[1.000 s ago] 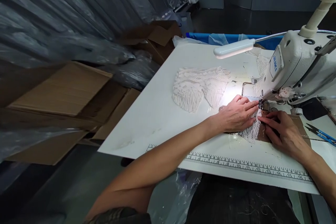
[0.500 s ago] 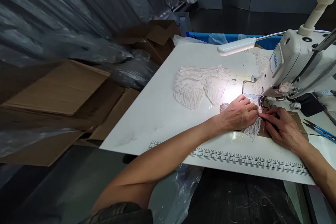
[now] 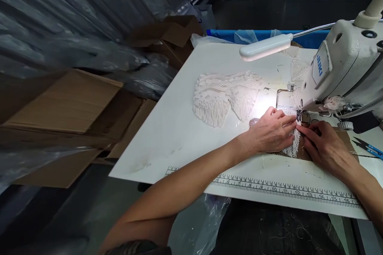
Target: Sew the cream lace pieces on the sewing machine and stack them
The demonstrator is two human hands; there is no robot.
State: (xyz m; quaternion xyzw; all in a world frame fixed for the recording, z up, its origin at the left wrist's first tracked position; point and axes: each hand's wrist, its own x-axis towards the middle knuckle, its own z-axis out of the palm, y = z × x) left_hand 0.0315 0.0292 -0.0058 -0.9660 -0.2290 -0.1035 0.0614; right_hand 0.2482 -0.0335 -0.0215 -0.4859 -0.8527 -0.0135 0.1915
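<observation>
A white lace piece (image 3: 292, 148) lies under the needle area of the sewing machine (image 3: 338, 67), its loose end hanging toward me over a brown patch on the table. My left hand (image 3: 272, 130) rests on the lace from the left, fingers bent and pressed together on it close to the presser foot (image 3: 299, 115). From the right, my right hand (image 3: 327, 143) pinches the lace's edge between thumb and forefinger, its fingertips almost touching the left ones. Part of the lace is hidden under my left fingers.
Another lace piece (image 3: 226, 95) lies flat on the white table (image 3: 161, 139). Blue thread snips (image 3: 369, 148) are at the right. A lamp (image 3: 266, 47) hangs over the work. A printed ruler (image 3: 269, 187) runs along the front edge. Cardboard boxes (image 3: 62, 101) stand left of the table.
The view has shifted slightly, and the machine appears larger and farther right. The lace's loose end sits a little closer to the presser foot, with both hands still beside it.
</observation>
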